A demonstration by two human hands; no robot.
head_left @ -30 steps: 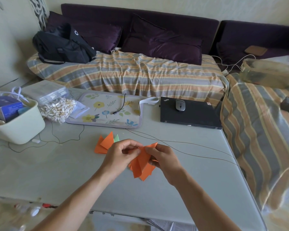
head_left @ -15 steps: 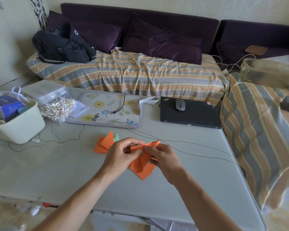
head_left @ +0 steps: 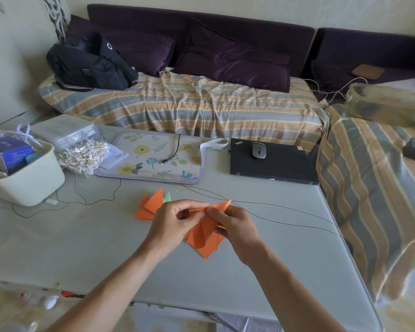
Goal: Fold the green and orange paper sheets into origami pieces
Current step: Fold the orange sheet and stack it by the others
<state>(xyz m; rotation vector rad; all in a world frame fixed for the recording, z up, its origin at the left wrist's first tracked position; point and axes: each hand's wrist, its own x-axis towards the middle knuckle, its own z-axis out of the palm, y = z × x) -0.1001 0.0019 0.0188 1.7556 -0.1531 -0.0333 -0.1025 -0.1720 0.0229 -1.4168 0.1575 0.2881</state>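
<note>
Your left hand [head_left: 171,224] and right hand [head_left: 235,226] meet above the worktop [head_left: 82,248], both pinching one orange piece [head_left: 205,238] at its top fold; the rest hangs between your palms, one point sticking out past the right fingers. You have two finished orange pieces [head_left: 149,207] lying just beyond the left hand, with one green piece [head_left: 167,197] peeking from behind them. Both forearms reach in from below, thumbs and forefingers curled towards each other.

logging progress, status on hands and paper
Left hand and right hand both pinch orange paper above table. Folded orange pieces lie beside. Thin cable crosses behind.
</note>
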